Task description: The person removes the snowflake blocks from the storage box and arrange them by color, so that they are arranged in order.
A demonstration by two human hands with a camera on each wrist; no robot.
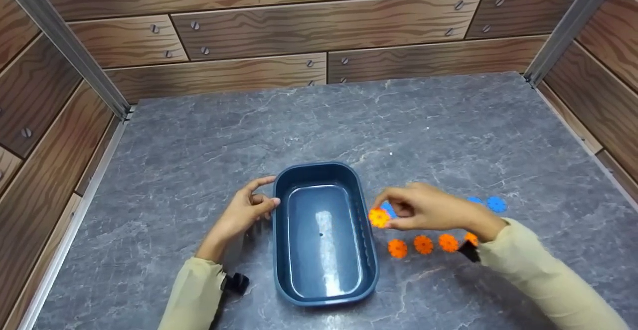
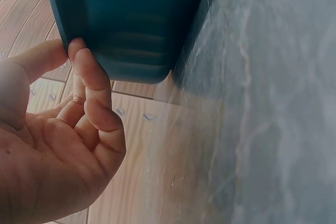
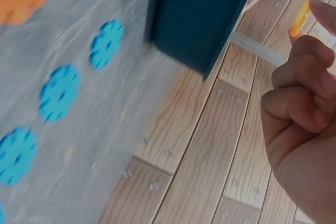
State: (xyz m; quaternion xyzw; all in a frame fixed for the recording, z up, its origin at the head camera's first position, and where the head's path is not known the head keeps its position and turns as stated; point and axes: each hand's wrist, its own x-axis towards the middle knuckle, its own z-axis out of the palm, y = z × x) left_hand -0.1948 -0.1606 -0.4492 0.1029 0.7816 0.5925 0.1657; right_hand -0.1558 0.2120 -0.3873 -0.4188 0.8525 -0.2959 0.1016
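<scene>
A dark blue rectangular plastic tub [image 1: 321,270] stands on the table, its inside showing bare. My left hand [image 1: 247,209] pinches the tub's left rim between thumb and fingers; the left wrist view shows the fingertips at the edge of the tub [image 2: 121,35]. Just past the tub's right rim, my right hand [image 1: 423,208] holds up an orange notched disc [image 1: 379,218] between thumb and finger. In the right wrist view that orange disc [image 3: 301,18] appears edge-on, the other fingers curled beneath it.
On the table [image 1: 199,135], right of the tub, lies a row of orange discs [image 1: 423,245], partly covered by the right sleeve. Behind the right hand are several blue discs [image 1: 496,204], some partly hidden. Wood-patterned walls [image 1: 324,26] enclose the table's back and sides.
</scene>
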